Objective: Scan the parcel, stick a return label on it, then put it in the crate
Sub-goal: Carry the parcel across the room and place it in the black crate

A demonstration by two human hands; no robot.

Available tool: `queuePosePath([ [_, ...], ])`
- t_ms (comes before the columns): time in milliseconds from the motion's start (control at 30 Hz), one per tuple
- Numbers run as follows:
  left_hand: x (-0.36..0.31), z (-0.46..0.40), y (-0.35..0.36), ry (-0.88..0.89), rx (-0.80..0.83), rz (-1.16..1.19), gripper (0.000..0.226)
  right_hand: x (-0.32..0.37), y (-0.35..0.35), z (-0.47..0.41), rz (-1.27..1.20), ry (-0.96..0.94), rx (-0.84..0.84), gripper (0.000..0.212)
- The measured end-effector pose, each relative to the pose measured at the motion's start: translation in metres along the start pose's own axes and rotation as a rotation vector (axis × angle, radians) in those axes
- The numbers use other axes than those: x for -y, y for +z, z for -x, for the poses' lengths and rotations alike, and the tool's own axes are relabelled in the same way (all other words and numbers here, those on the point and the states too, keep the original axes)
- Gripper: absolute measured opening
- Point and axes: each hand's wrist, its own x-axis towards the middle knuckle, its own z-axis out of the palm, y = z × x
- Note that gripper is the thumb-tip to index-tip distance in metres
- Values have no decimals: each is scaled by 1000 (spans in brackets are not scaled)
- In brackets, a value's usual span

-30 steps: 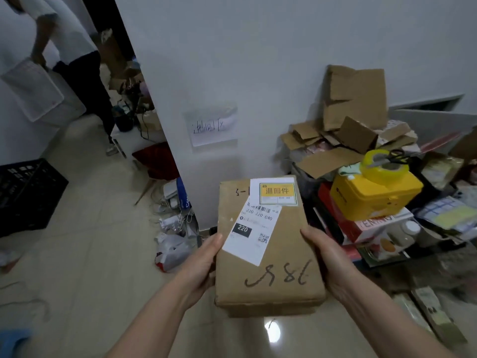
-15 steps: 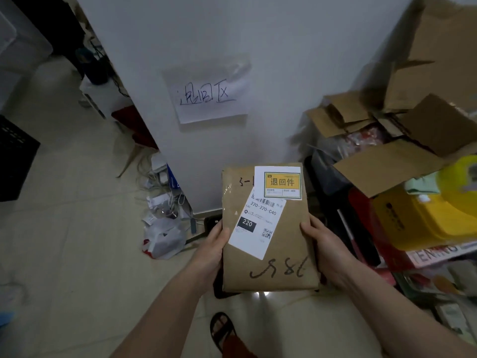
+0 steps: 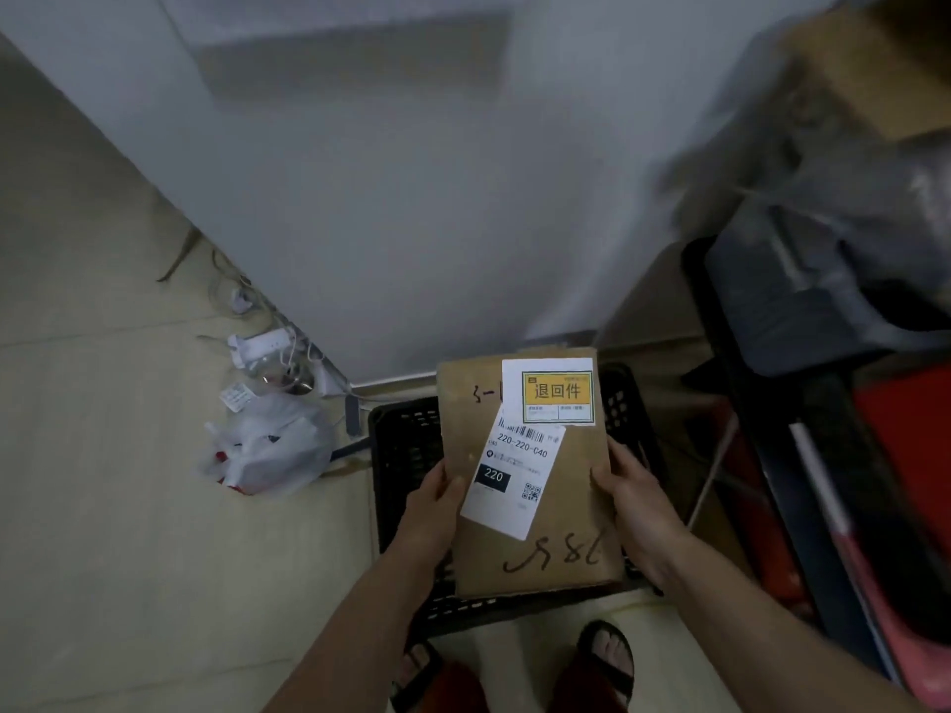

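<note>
A flat brown cardboard parcel (image 3: 571, 512) with handwritten numbers hangs over a black plastic crate (image 3: 401, 455) on the floor. A yellow return label (image 3: 557, 397) sits at the parcel's top right, and a white shipping label (image 3: 512, 478) with a barcode lies slanted below it. My left hand (image 3: 435, 499) grips the parcel's left edge, thumb on top. My right hand (image 3: 630, 499) grips the right edge. The crate's inside is mostly hidden by the parcel.
A white wall panel (image 3: 386, 198) stands just behind the crate. A white plastic bag (image 3: 267, 450) and a power strip with cables (image 3: 262, 347) lie on the floor to the left. Dark stacked goods (image 3: 823, 311) crowd the right. My sandalled feet (image 3: 604, 656) stand in front of the crate.
My view has tipped down and moved closer to the wall. The parcel, held the same way in both hands, has come down over the black crate, which now shows beneath it.
</note>
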Motion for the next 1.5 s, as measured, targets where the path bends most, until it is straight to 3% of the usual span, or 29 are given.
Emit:
queuePosePath([
  [433, 107, -144, 37, -127, -25, -6, 37, -124, 0, -155, 95, 120, -123, 49],
  [833, 126, -167, 46, 14, -38, 5, 70, -124, 1, -187, 15, 42, -170, 59],
  [1067, 127, -152, 85, 102, -17, 10, 79, -99, -28, -167, -47, 12, -346, 55],
  [1300, 127, -161, 44, -27, -136, -161, 95, -128, 16, -175, -19, 17, -176, 57],
  [1500, 132, -179, 51, -55, -147, -234, 97, -137, 13, -202, 34, 15, -140, 57],
])
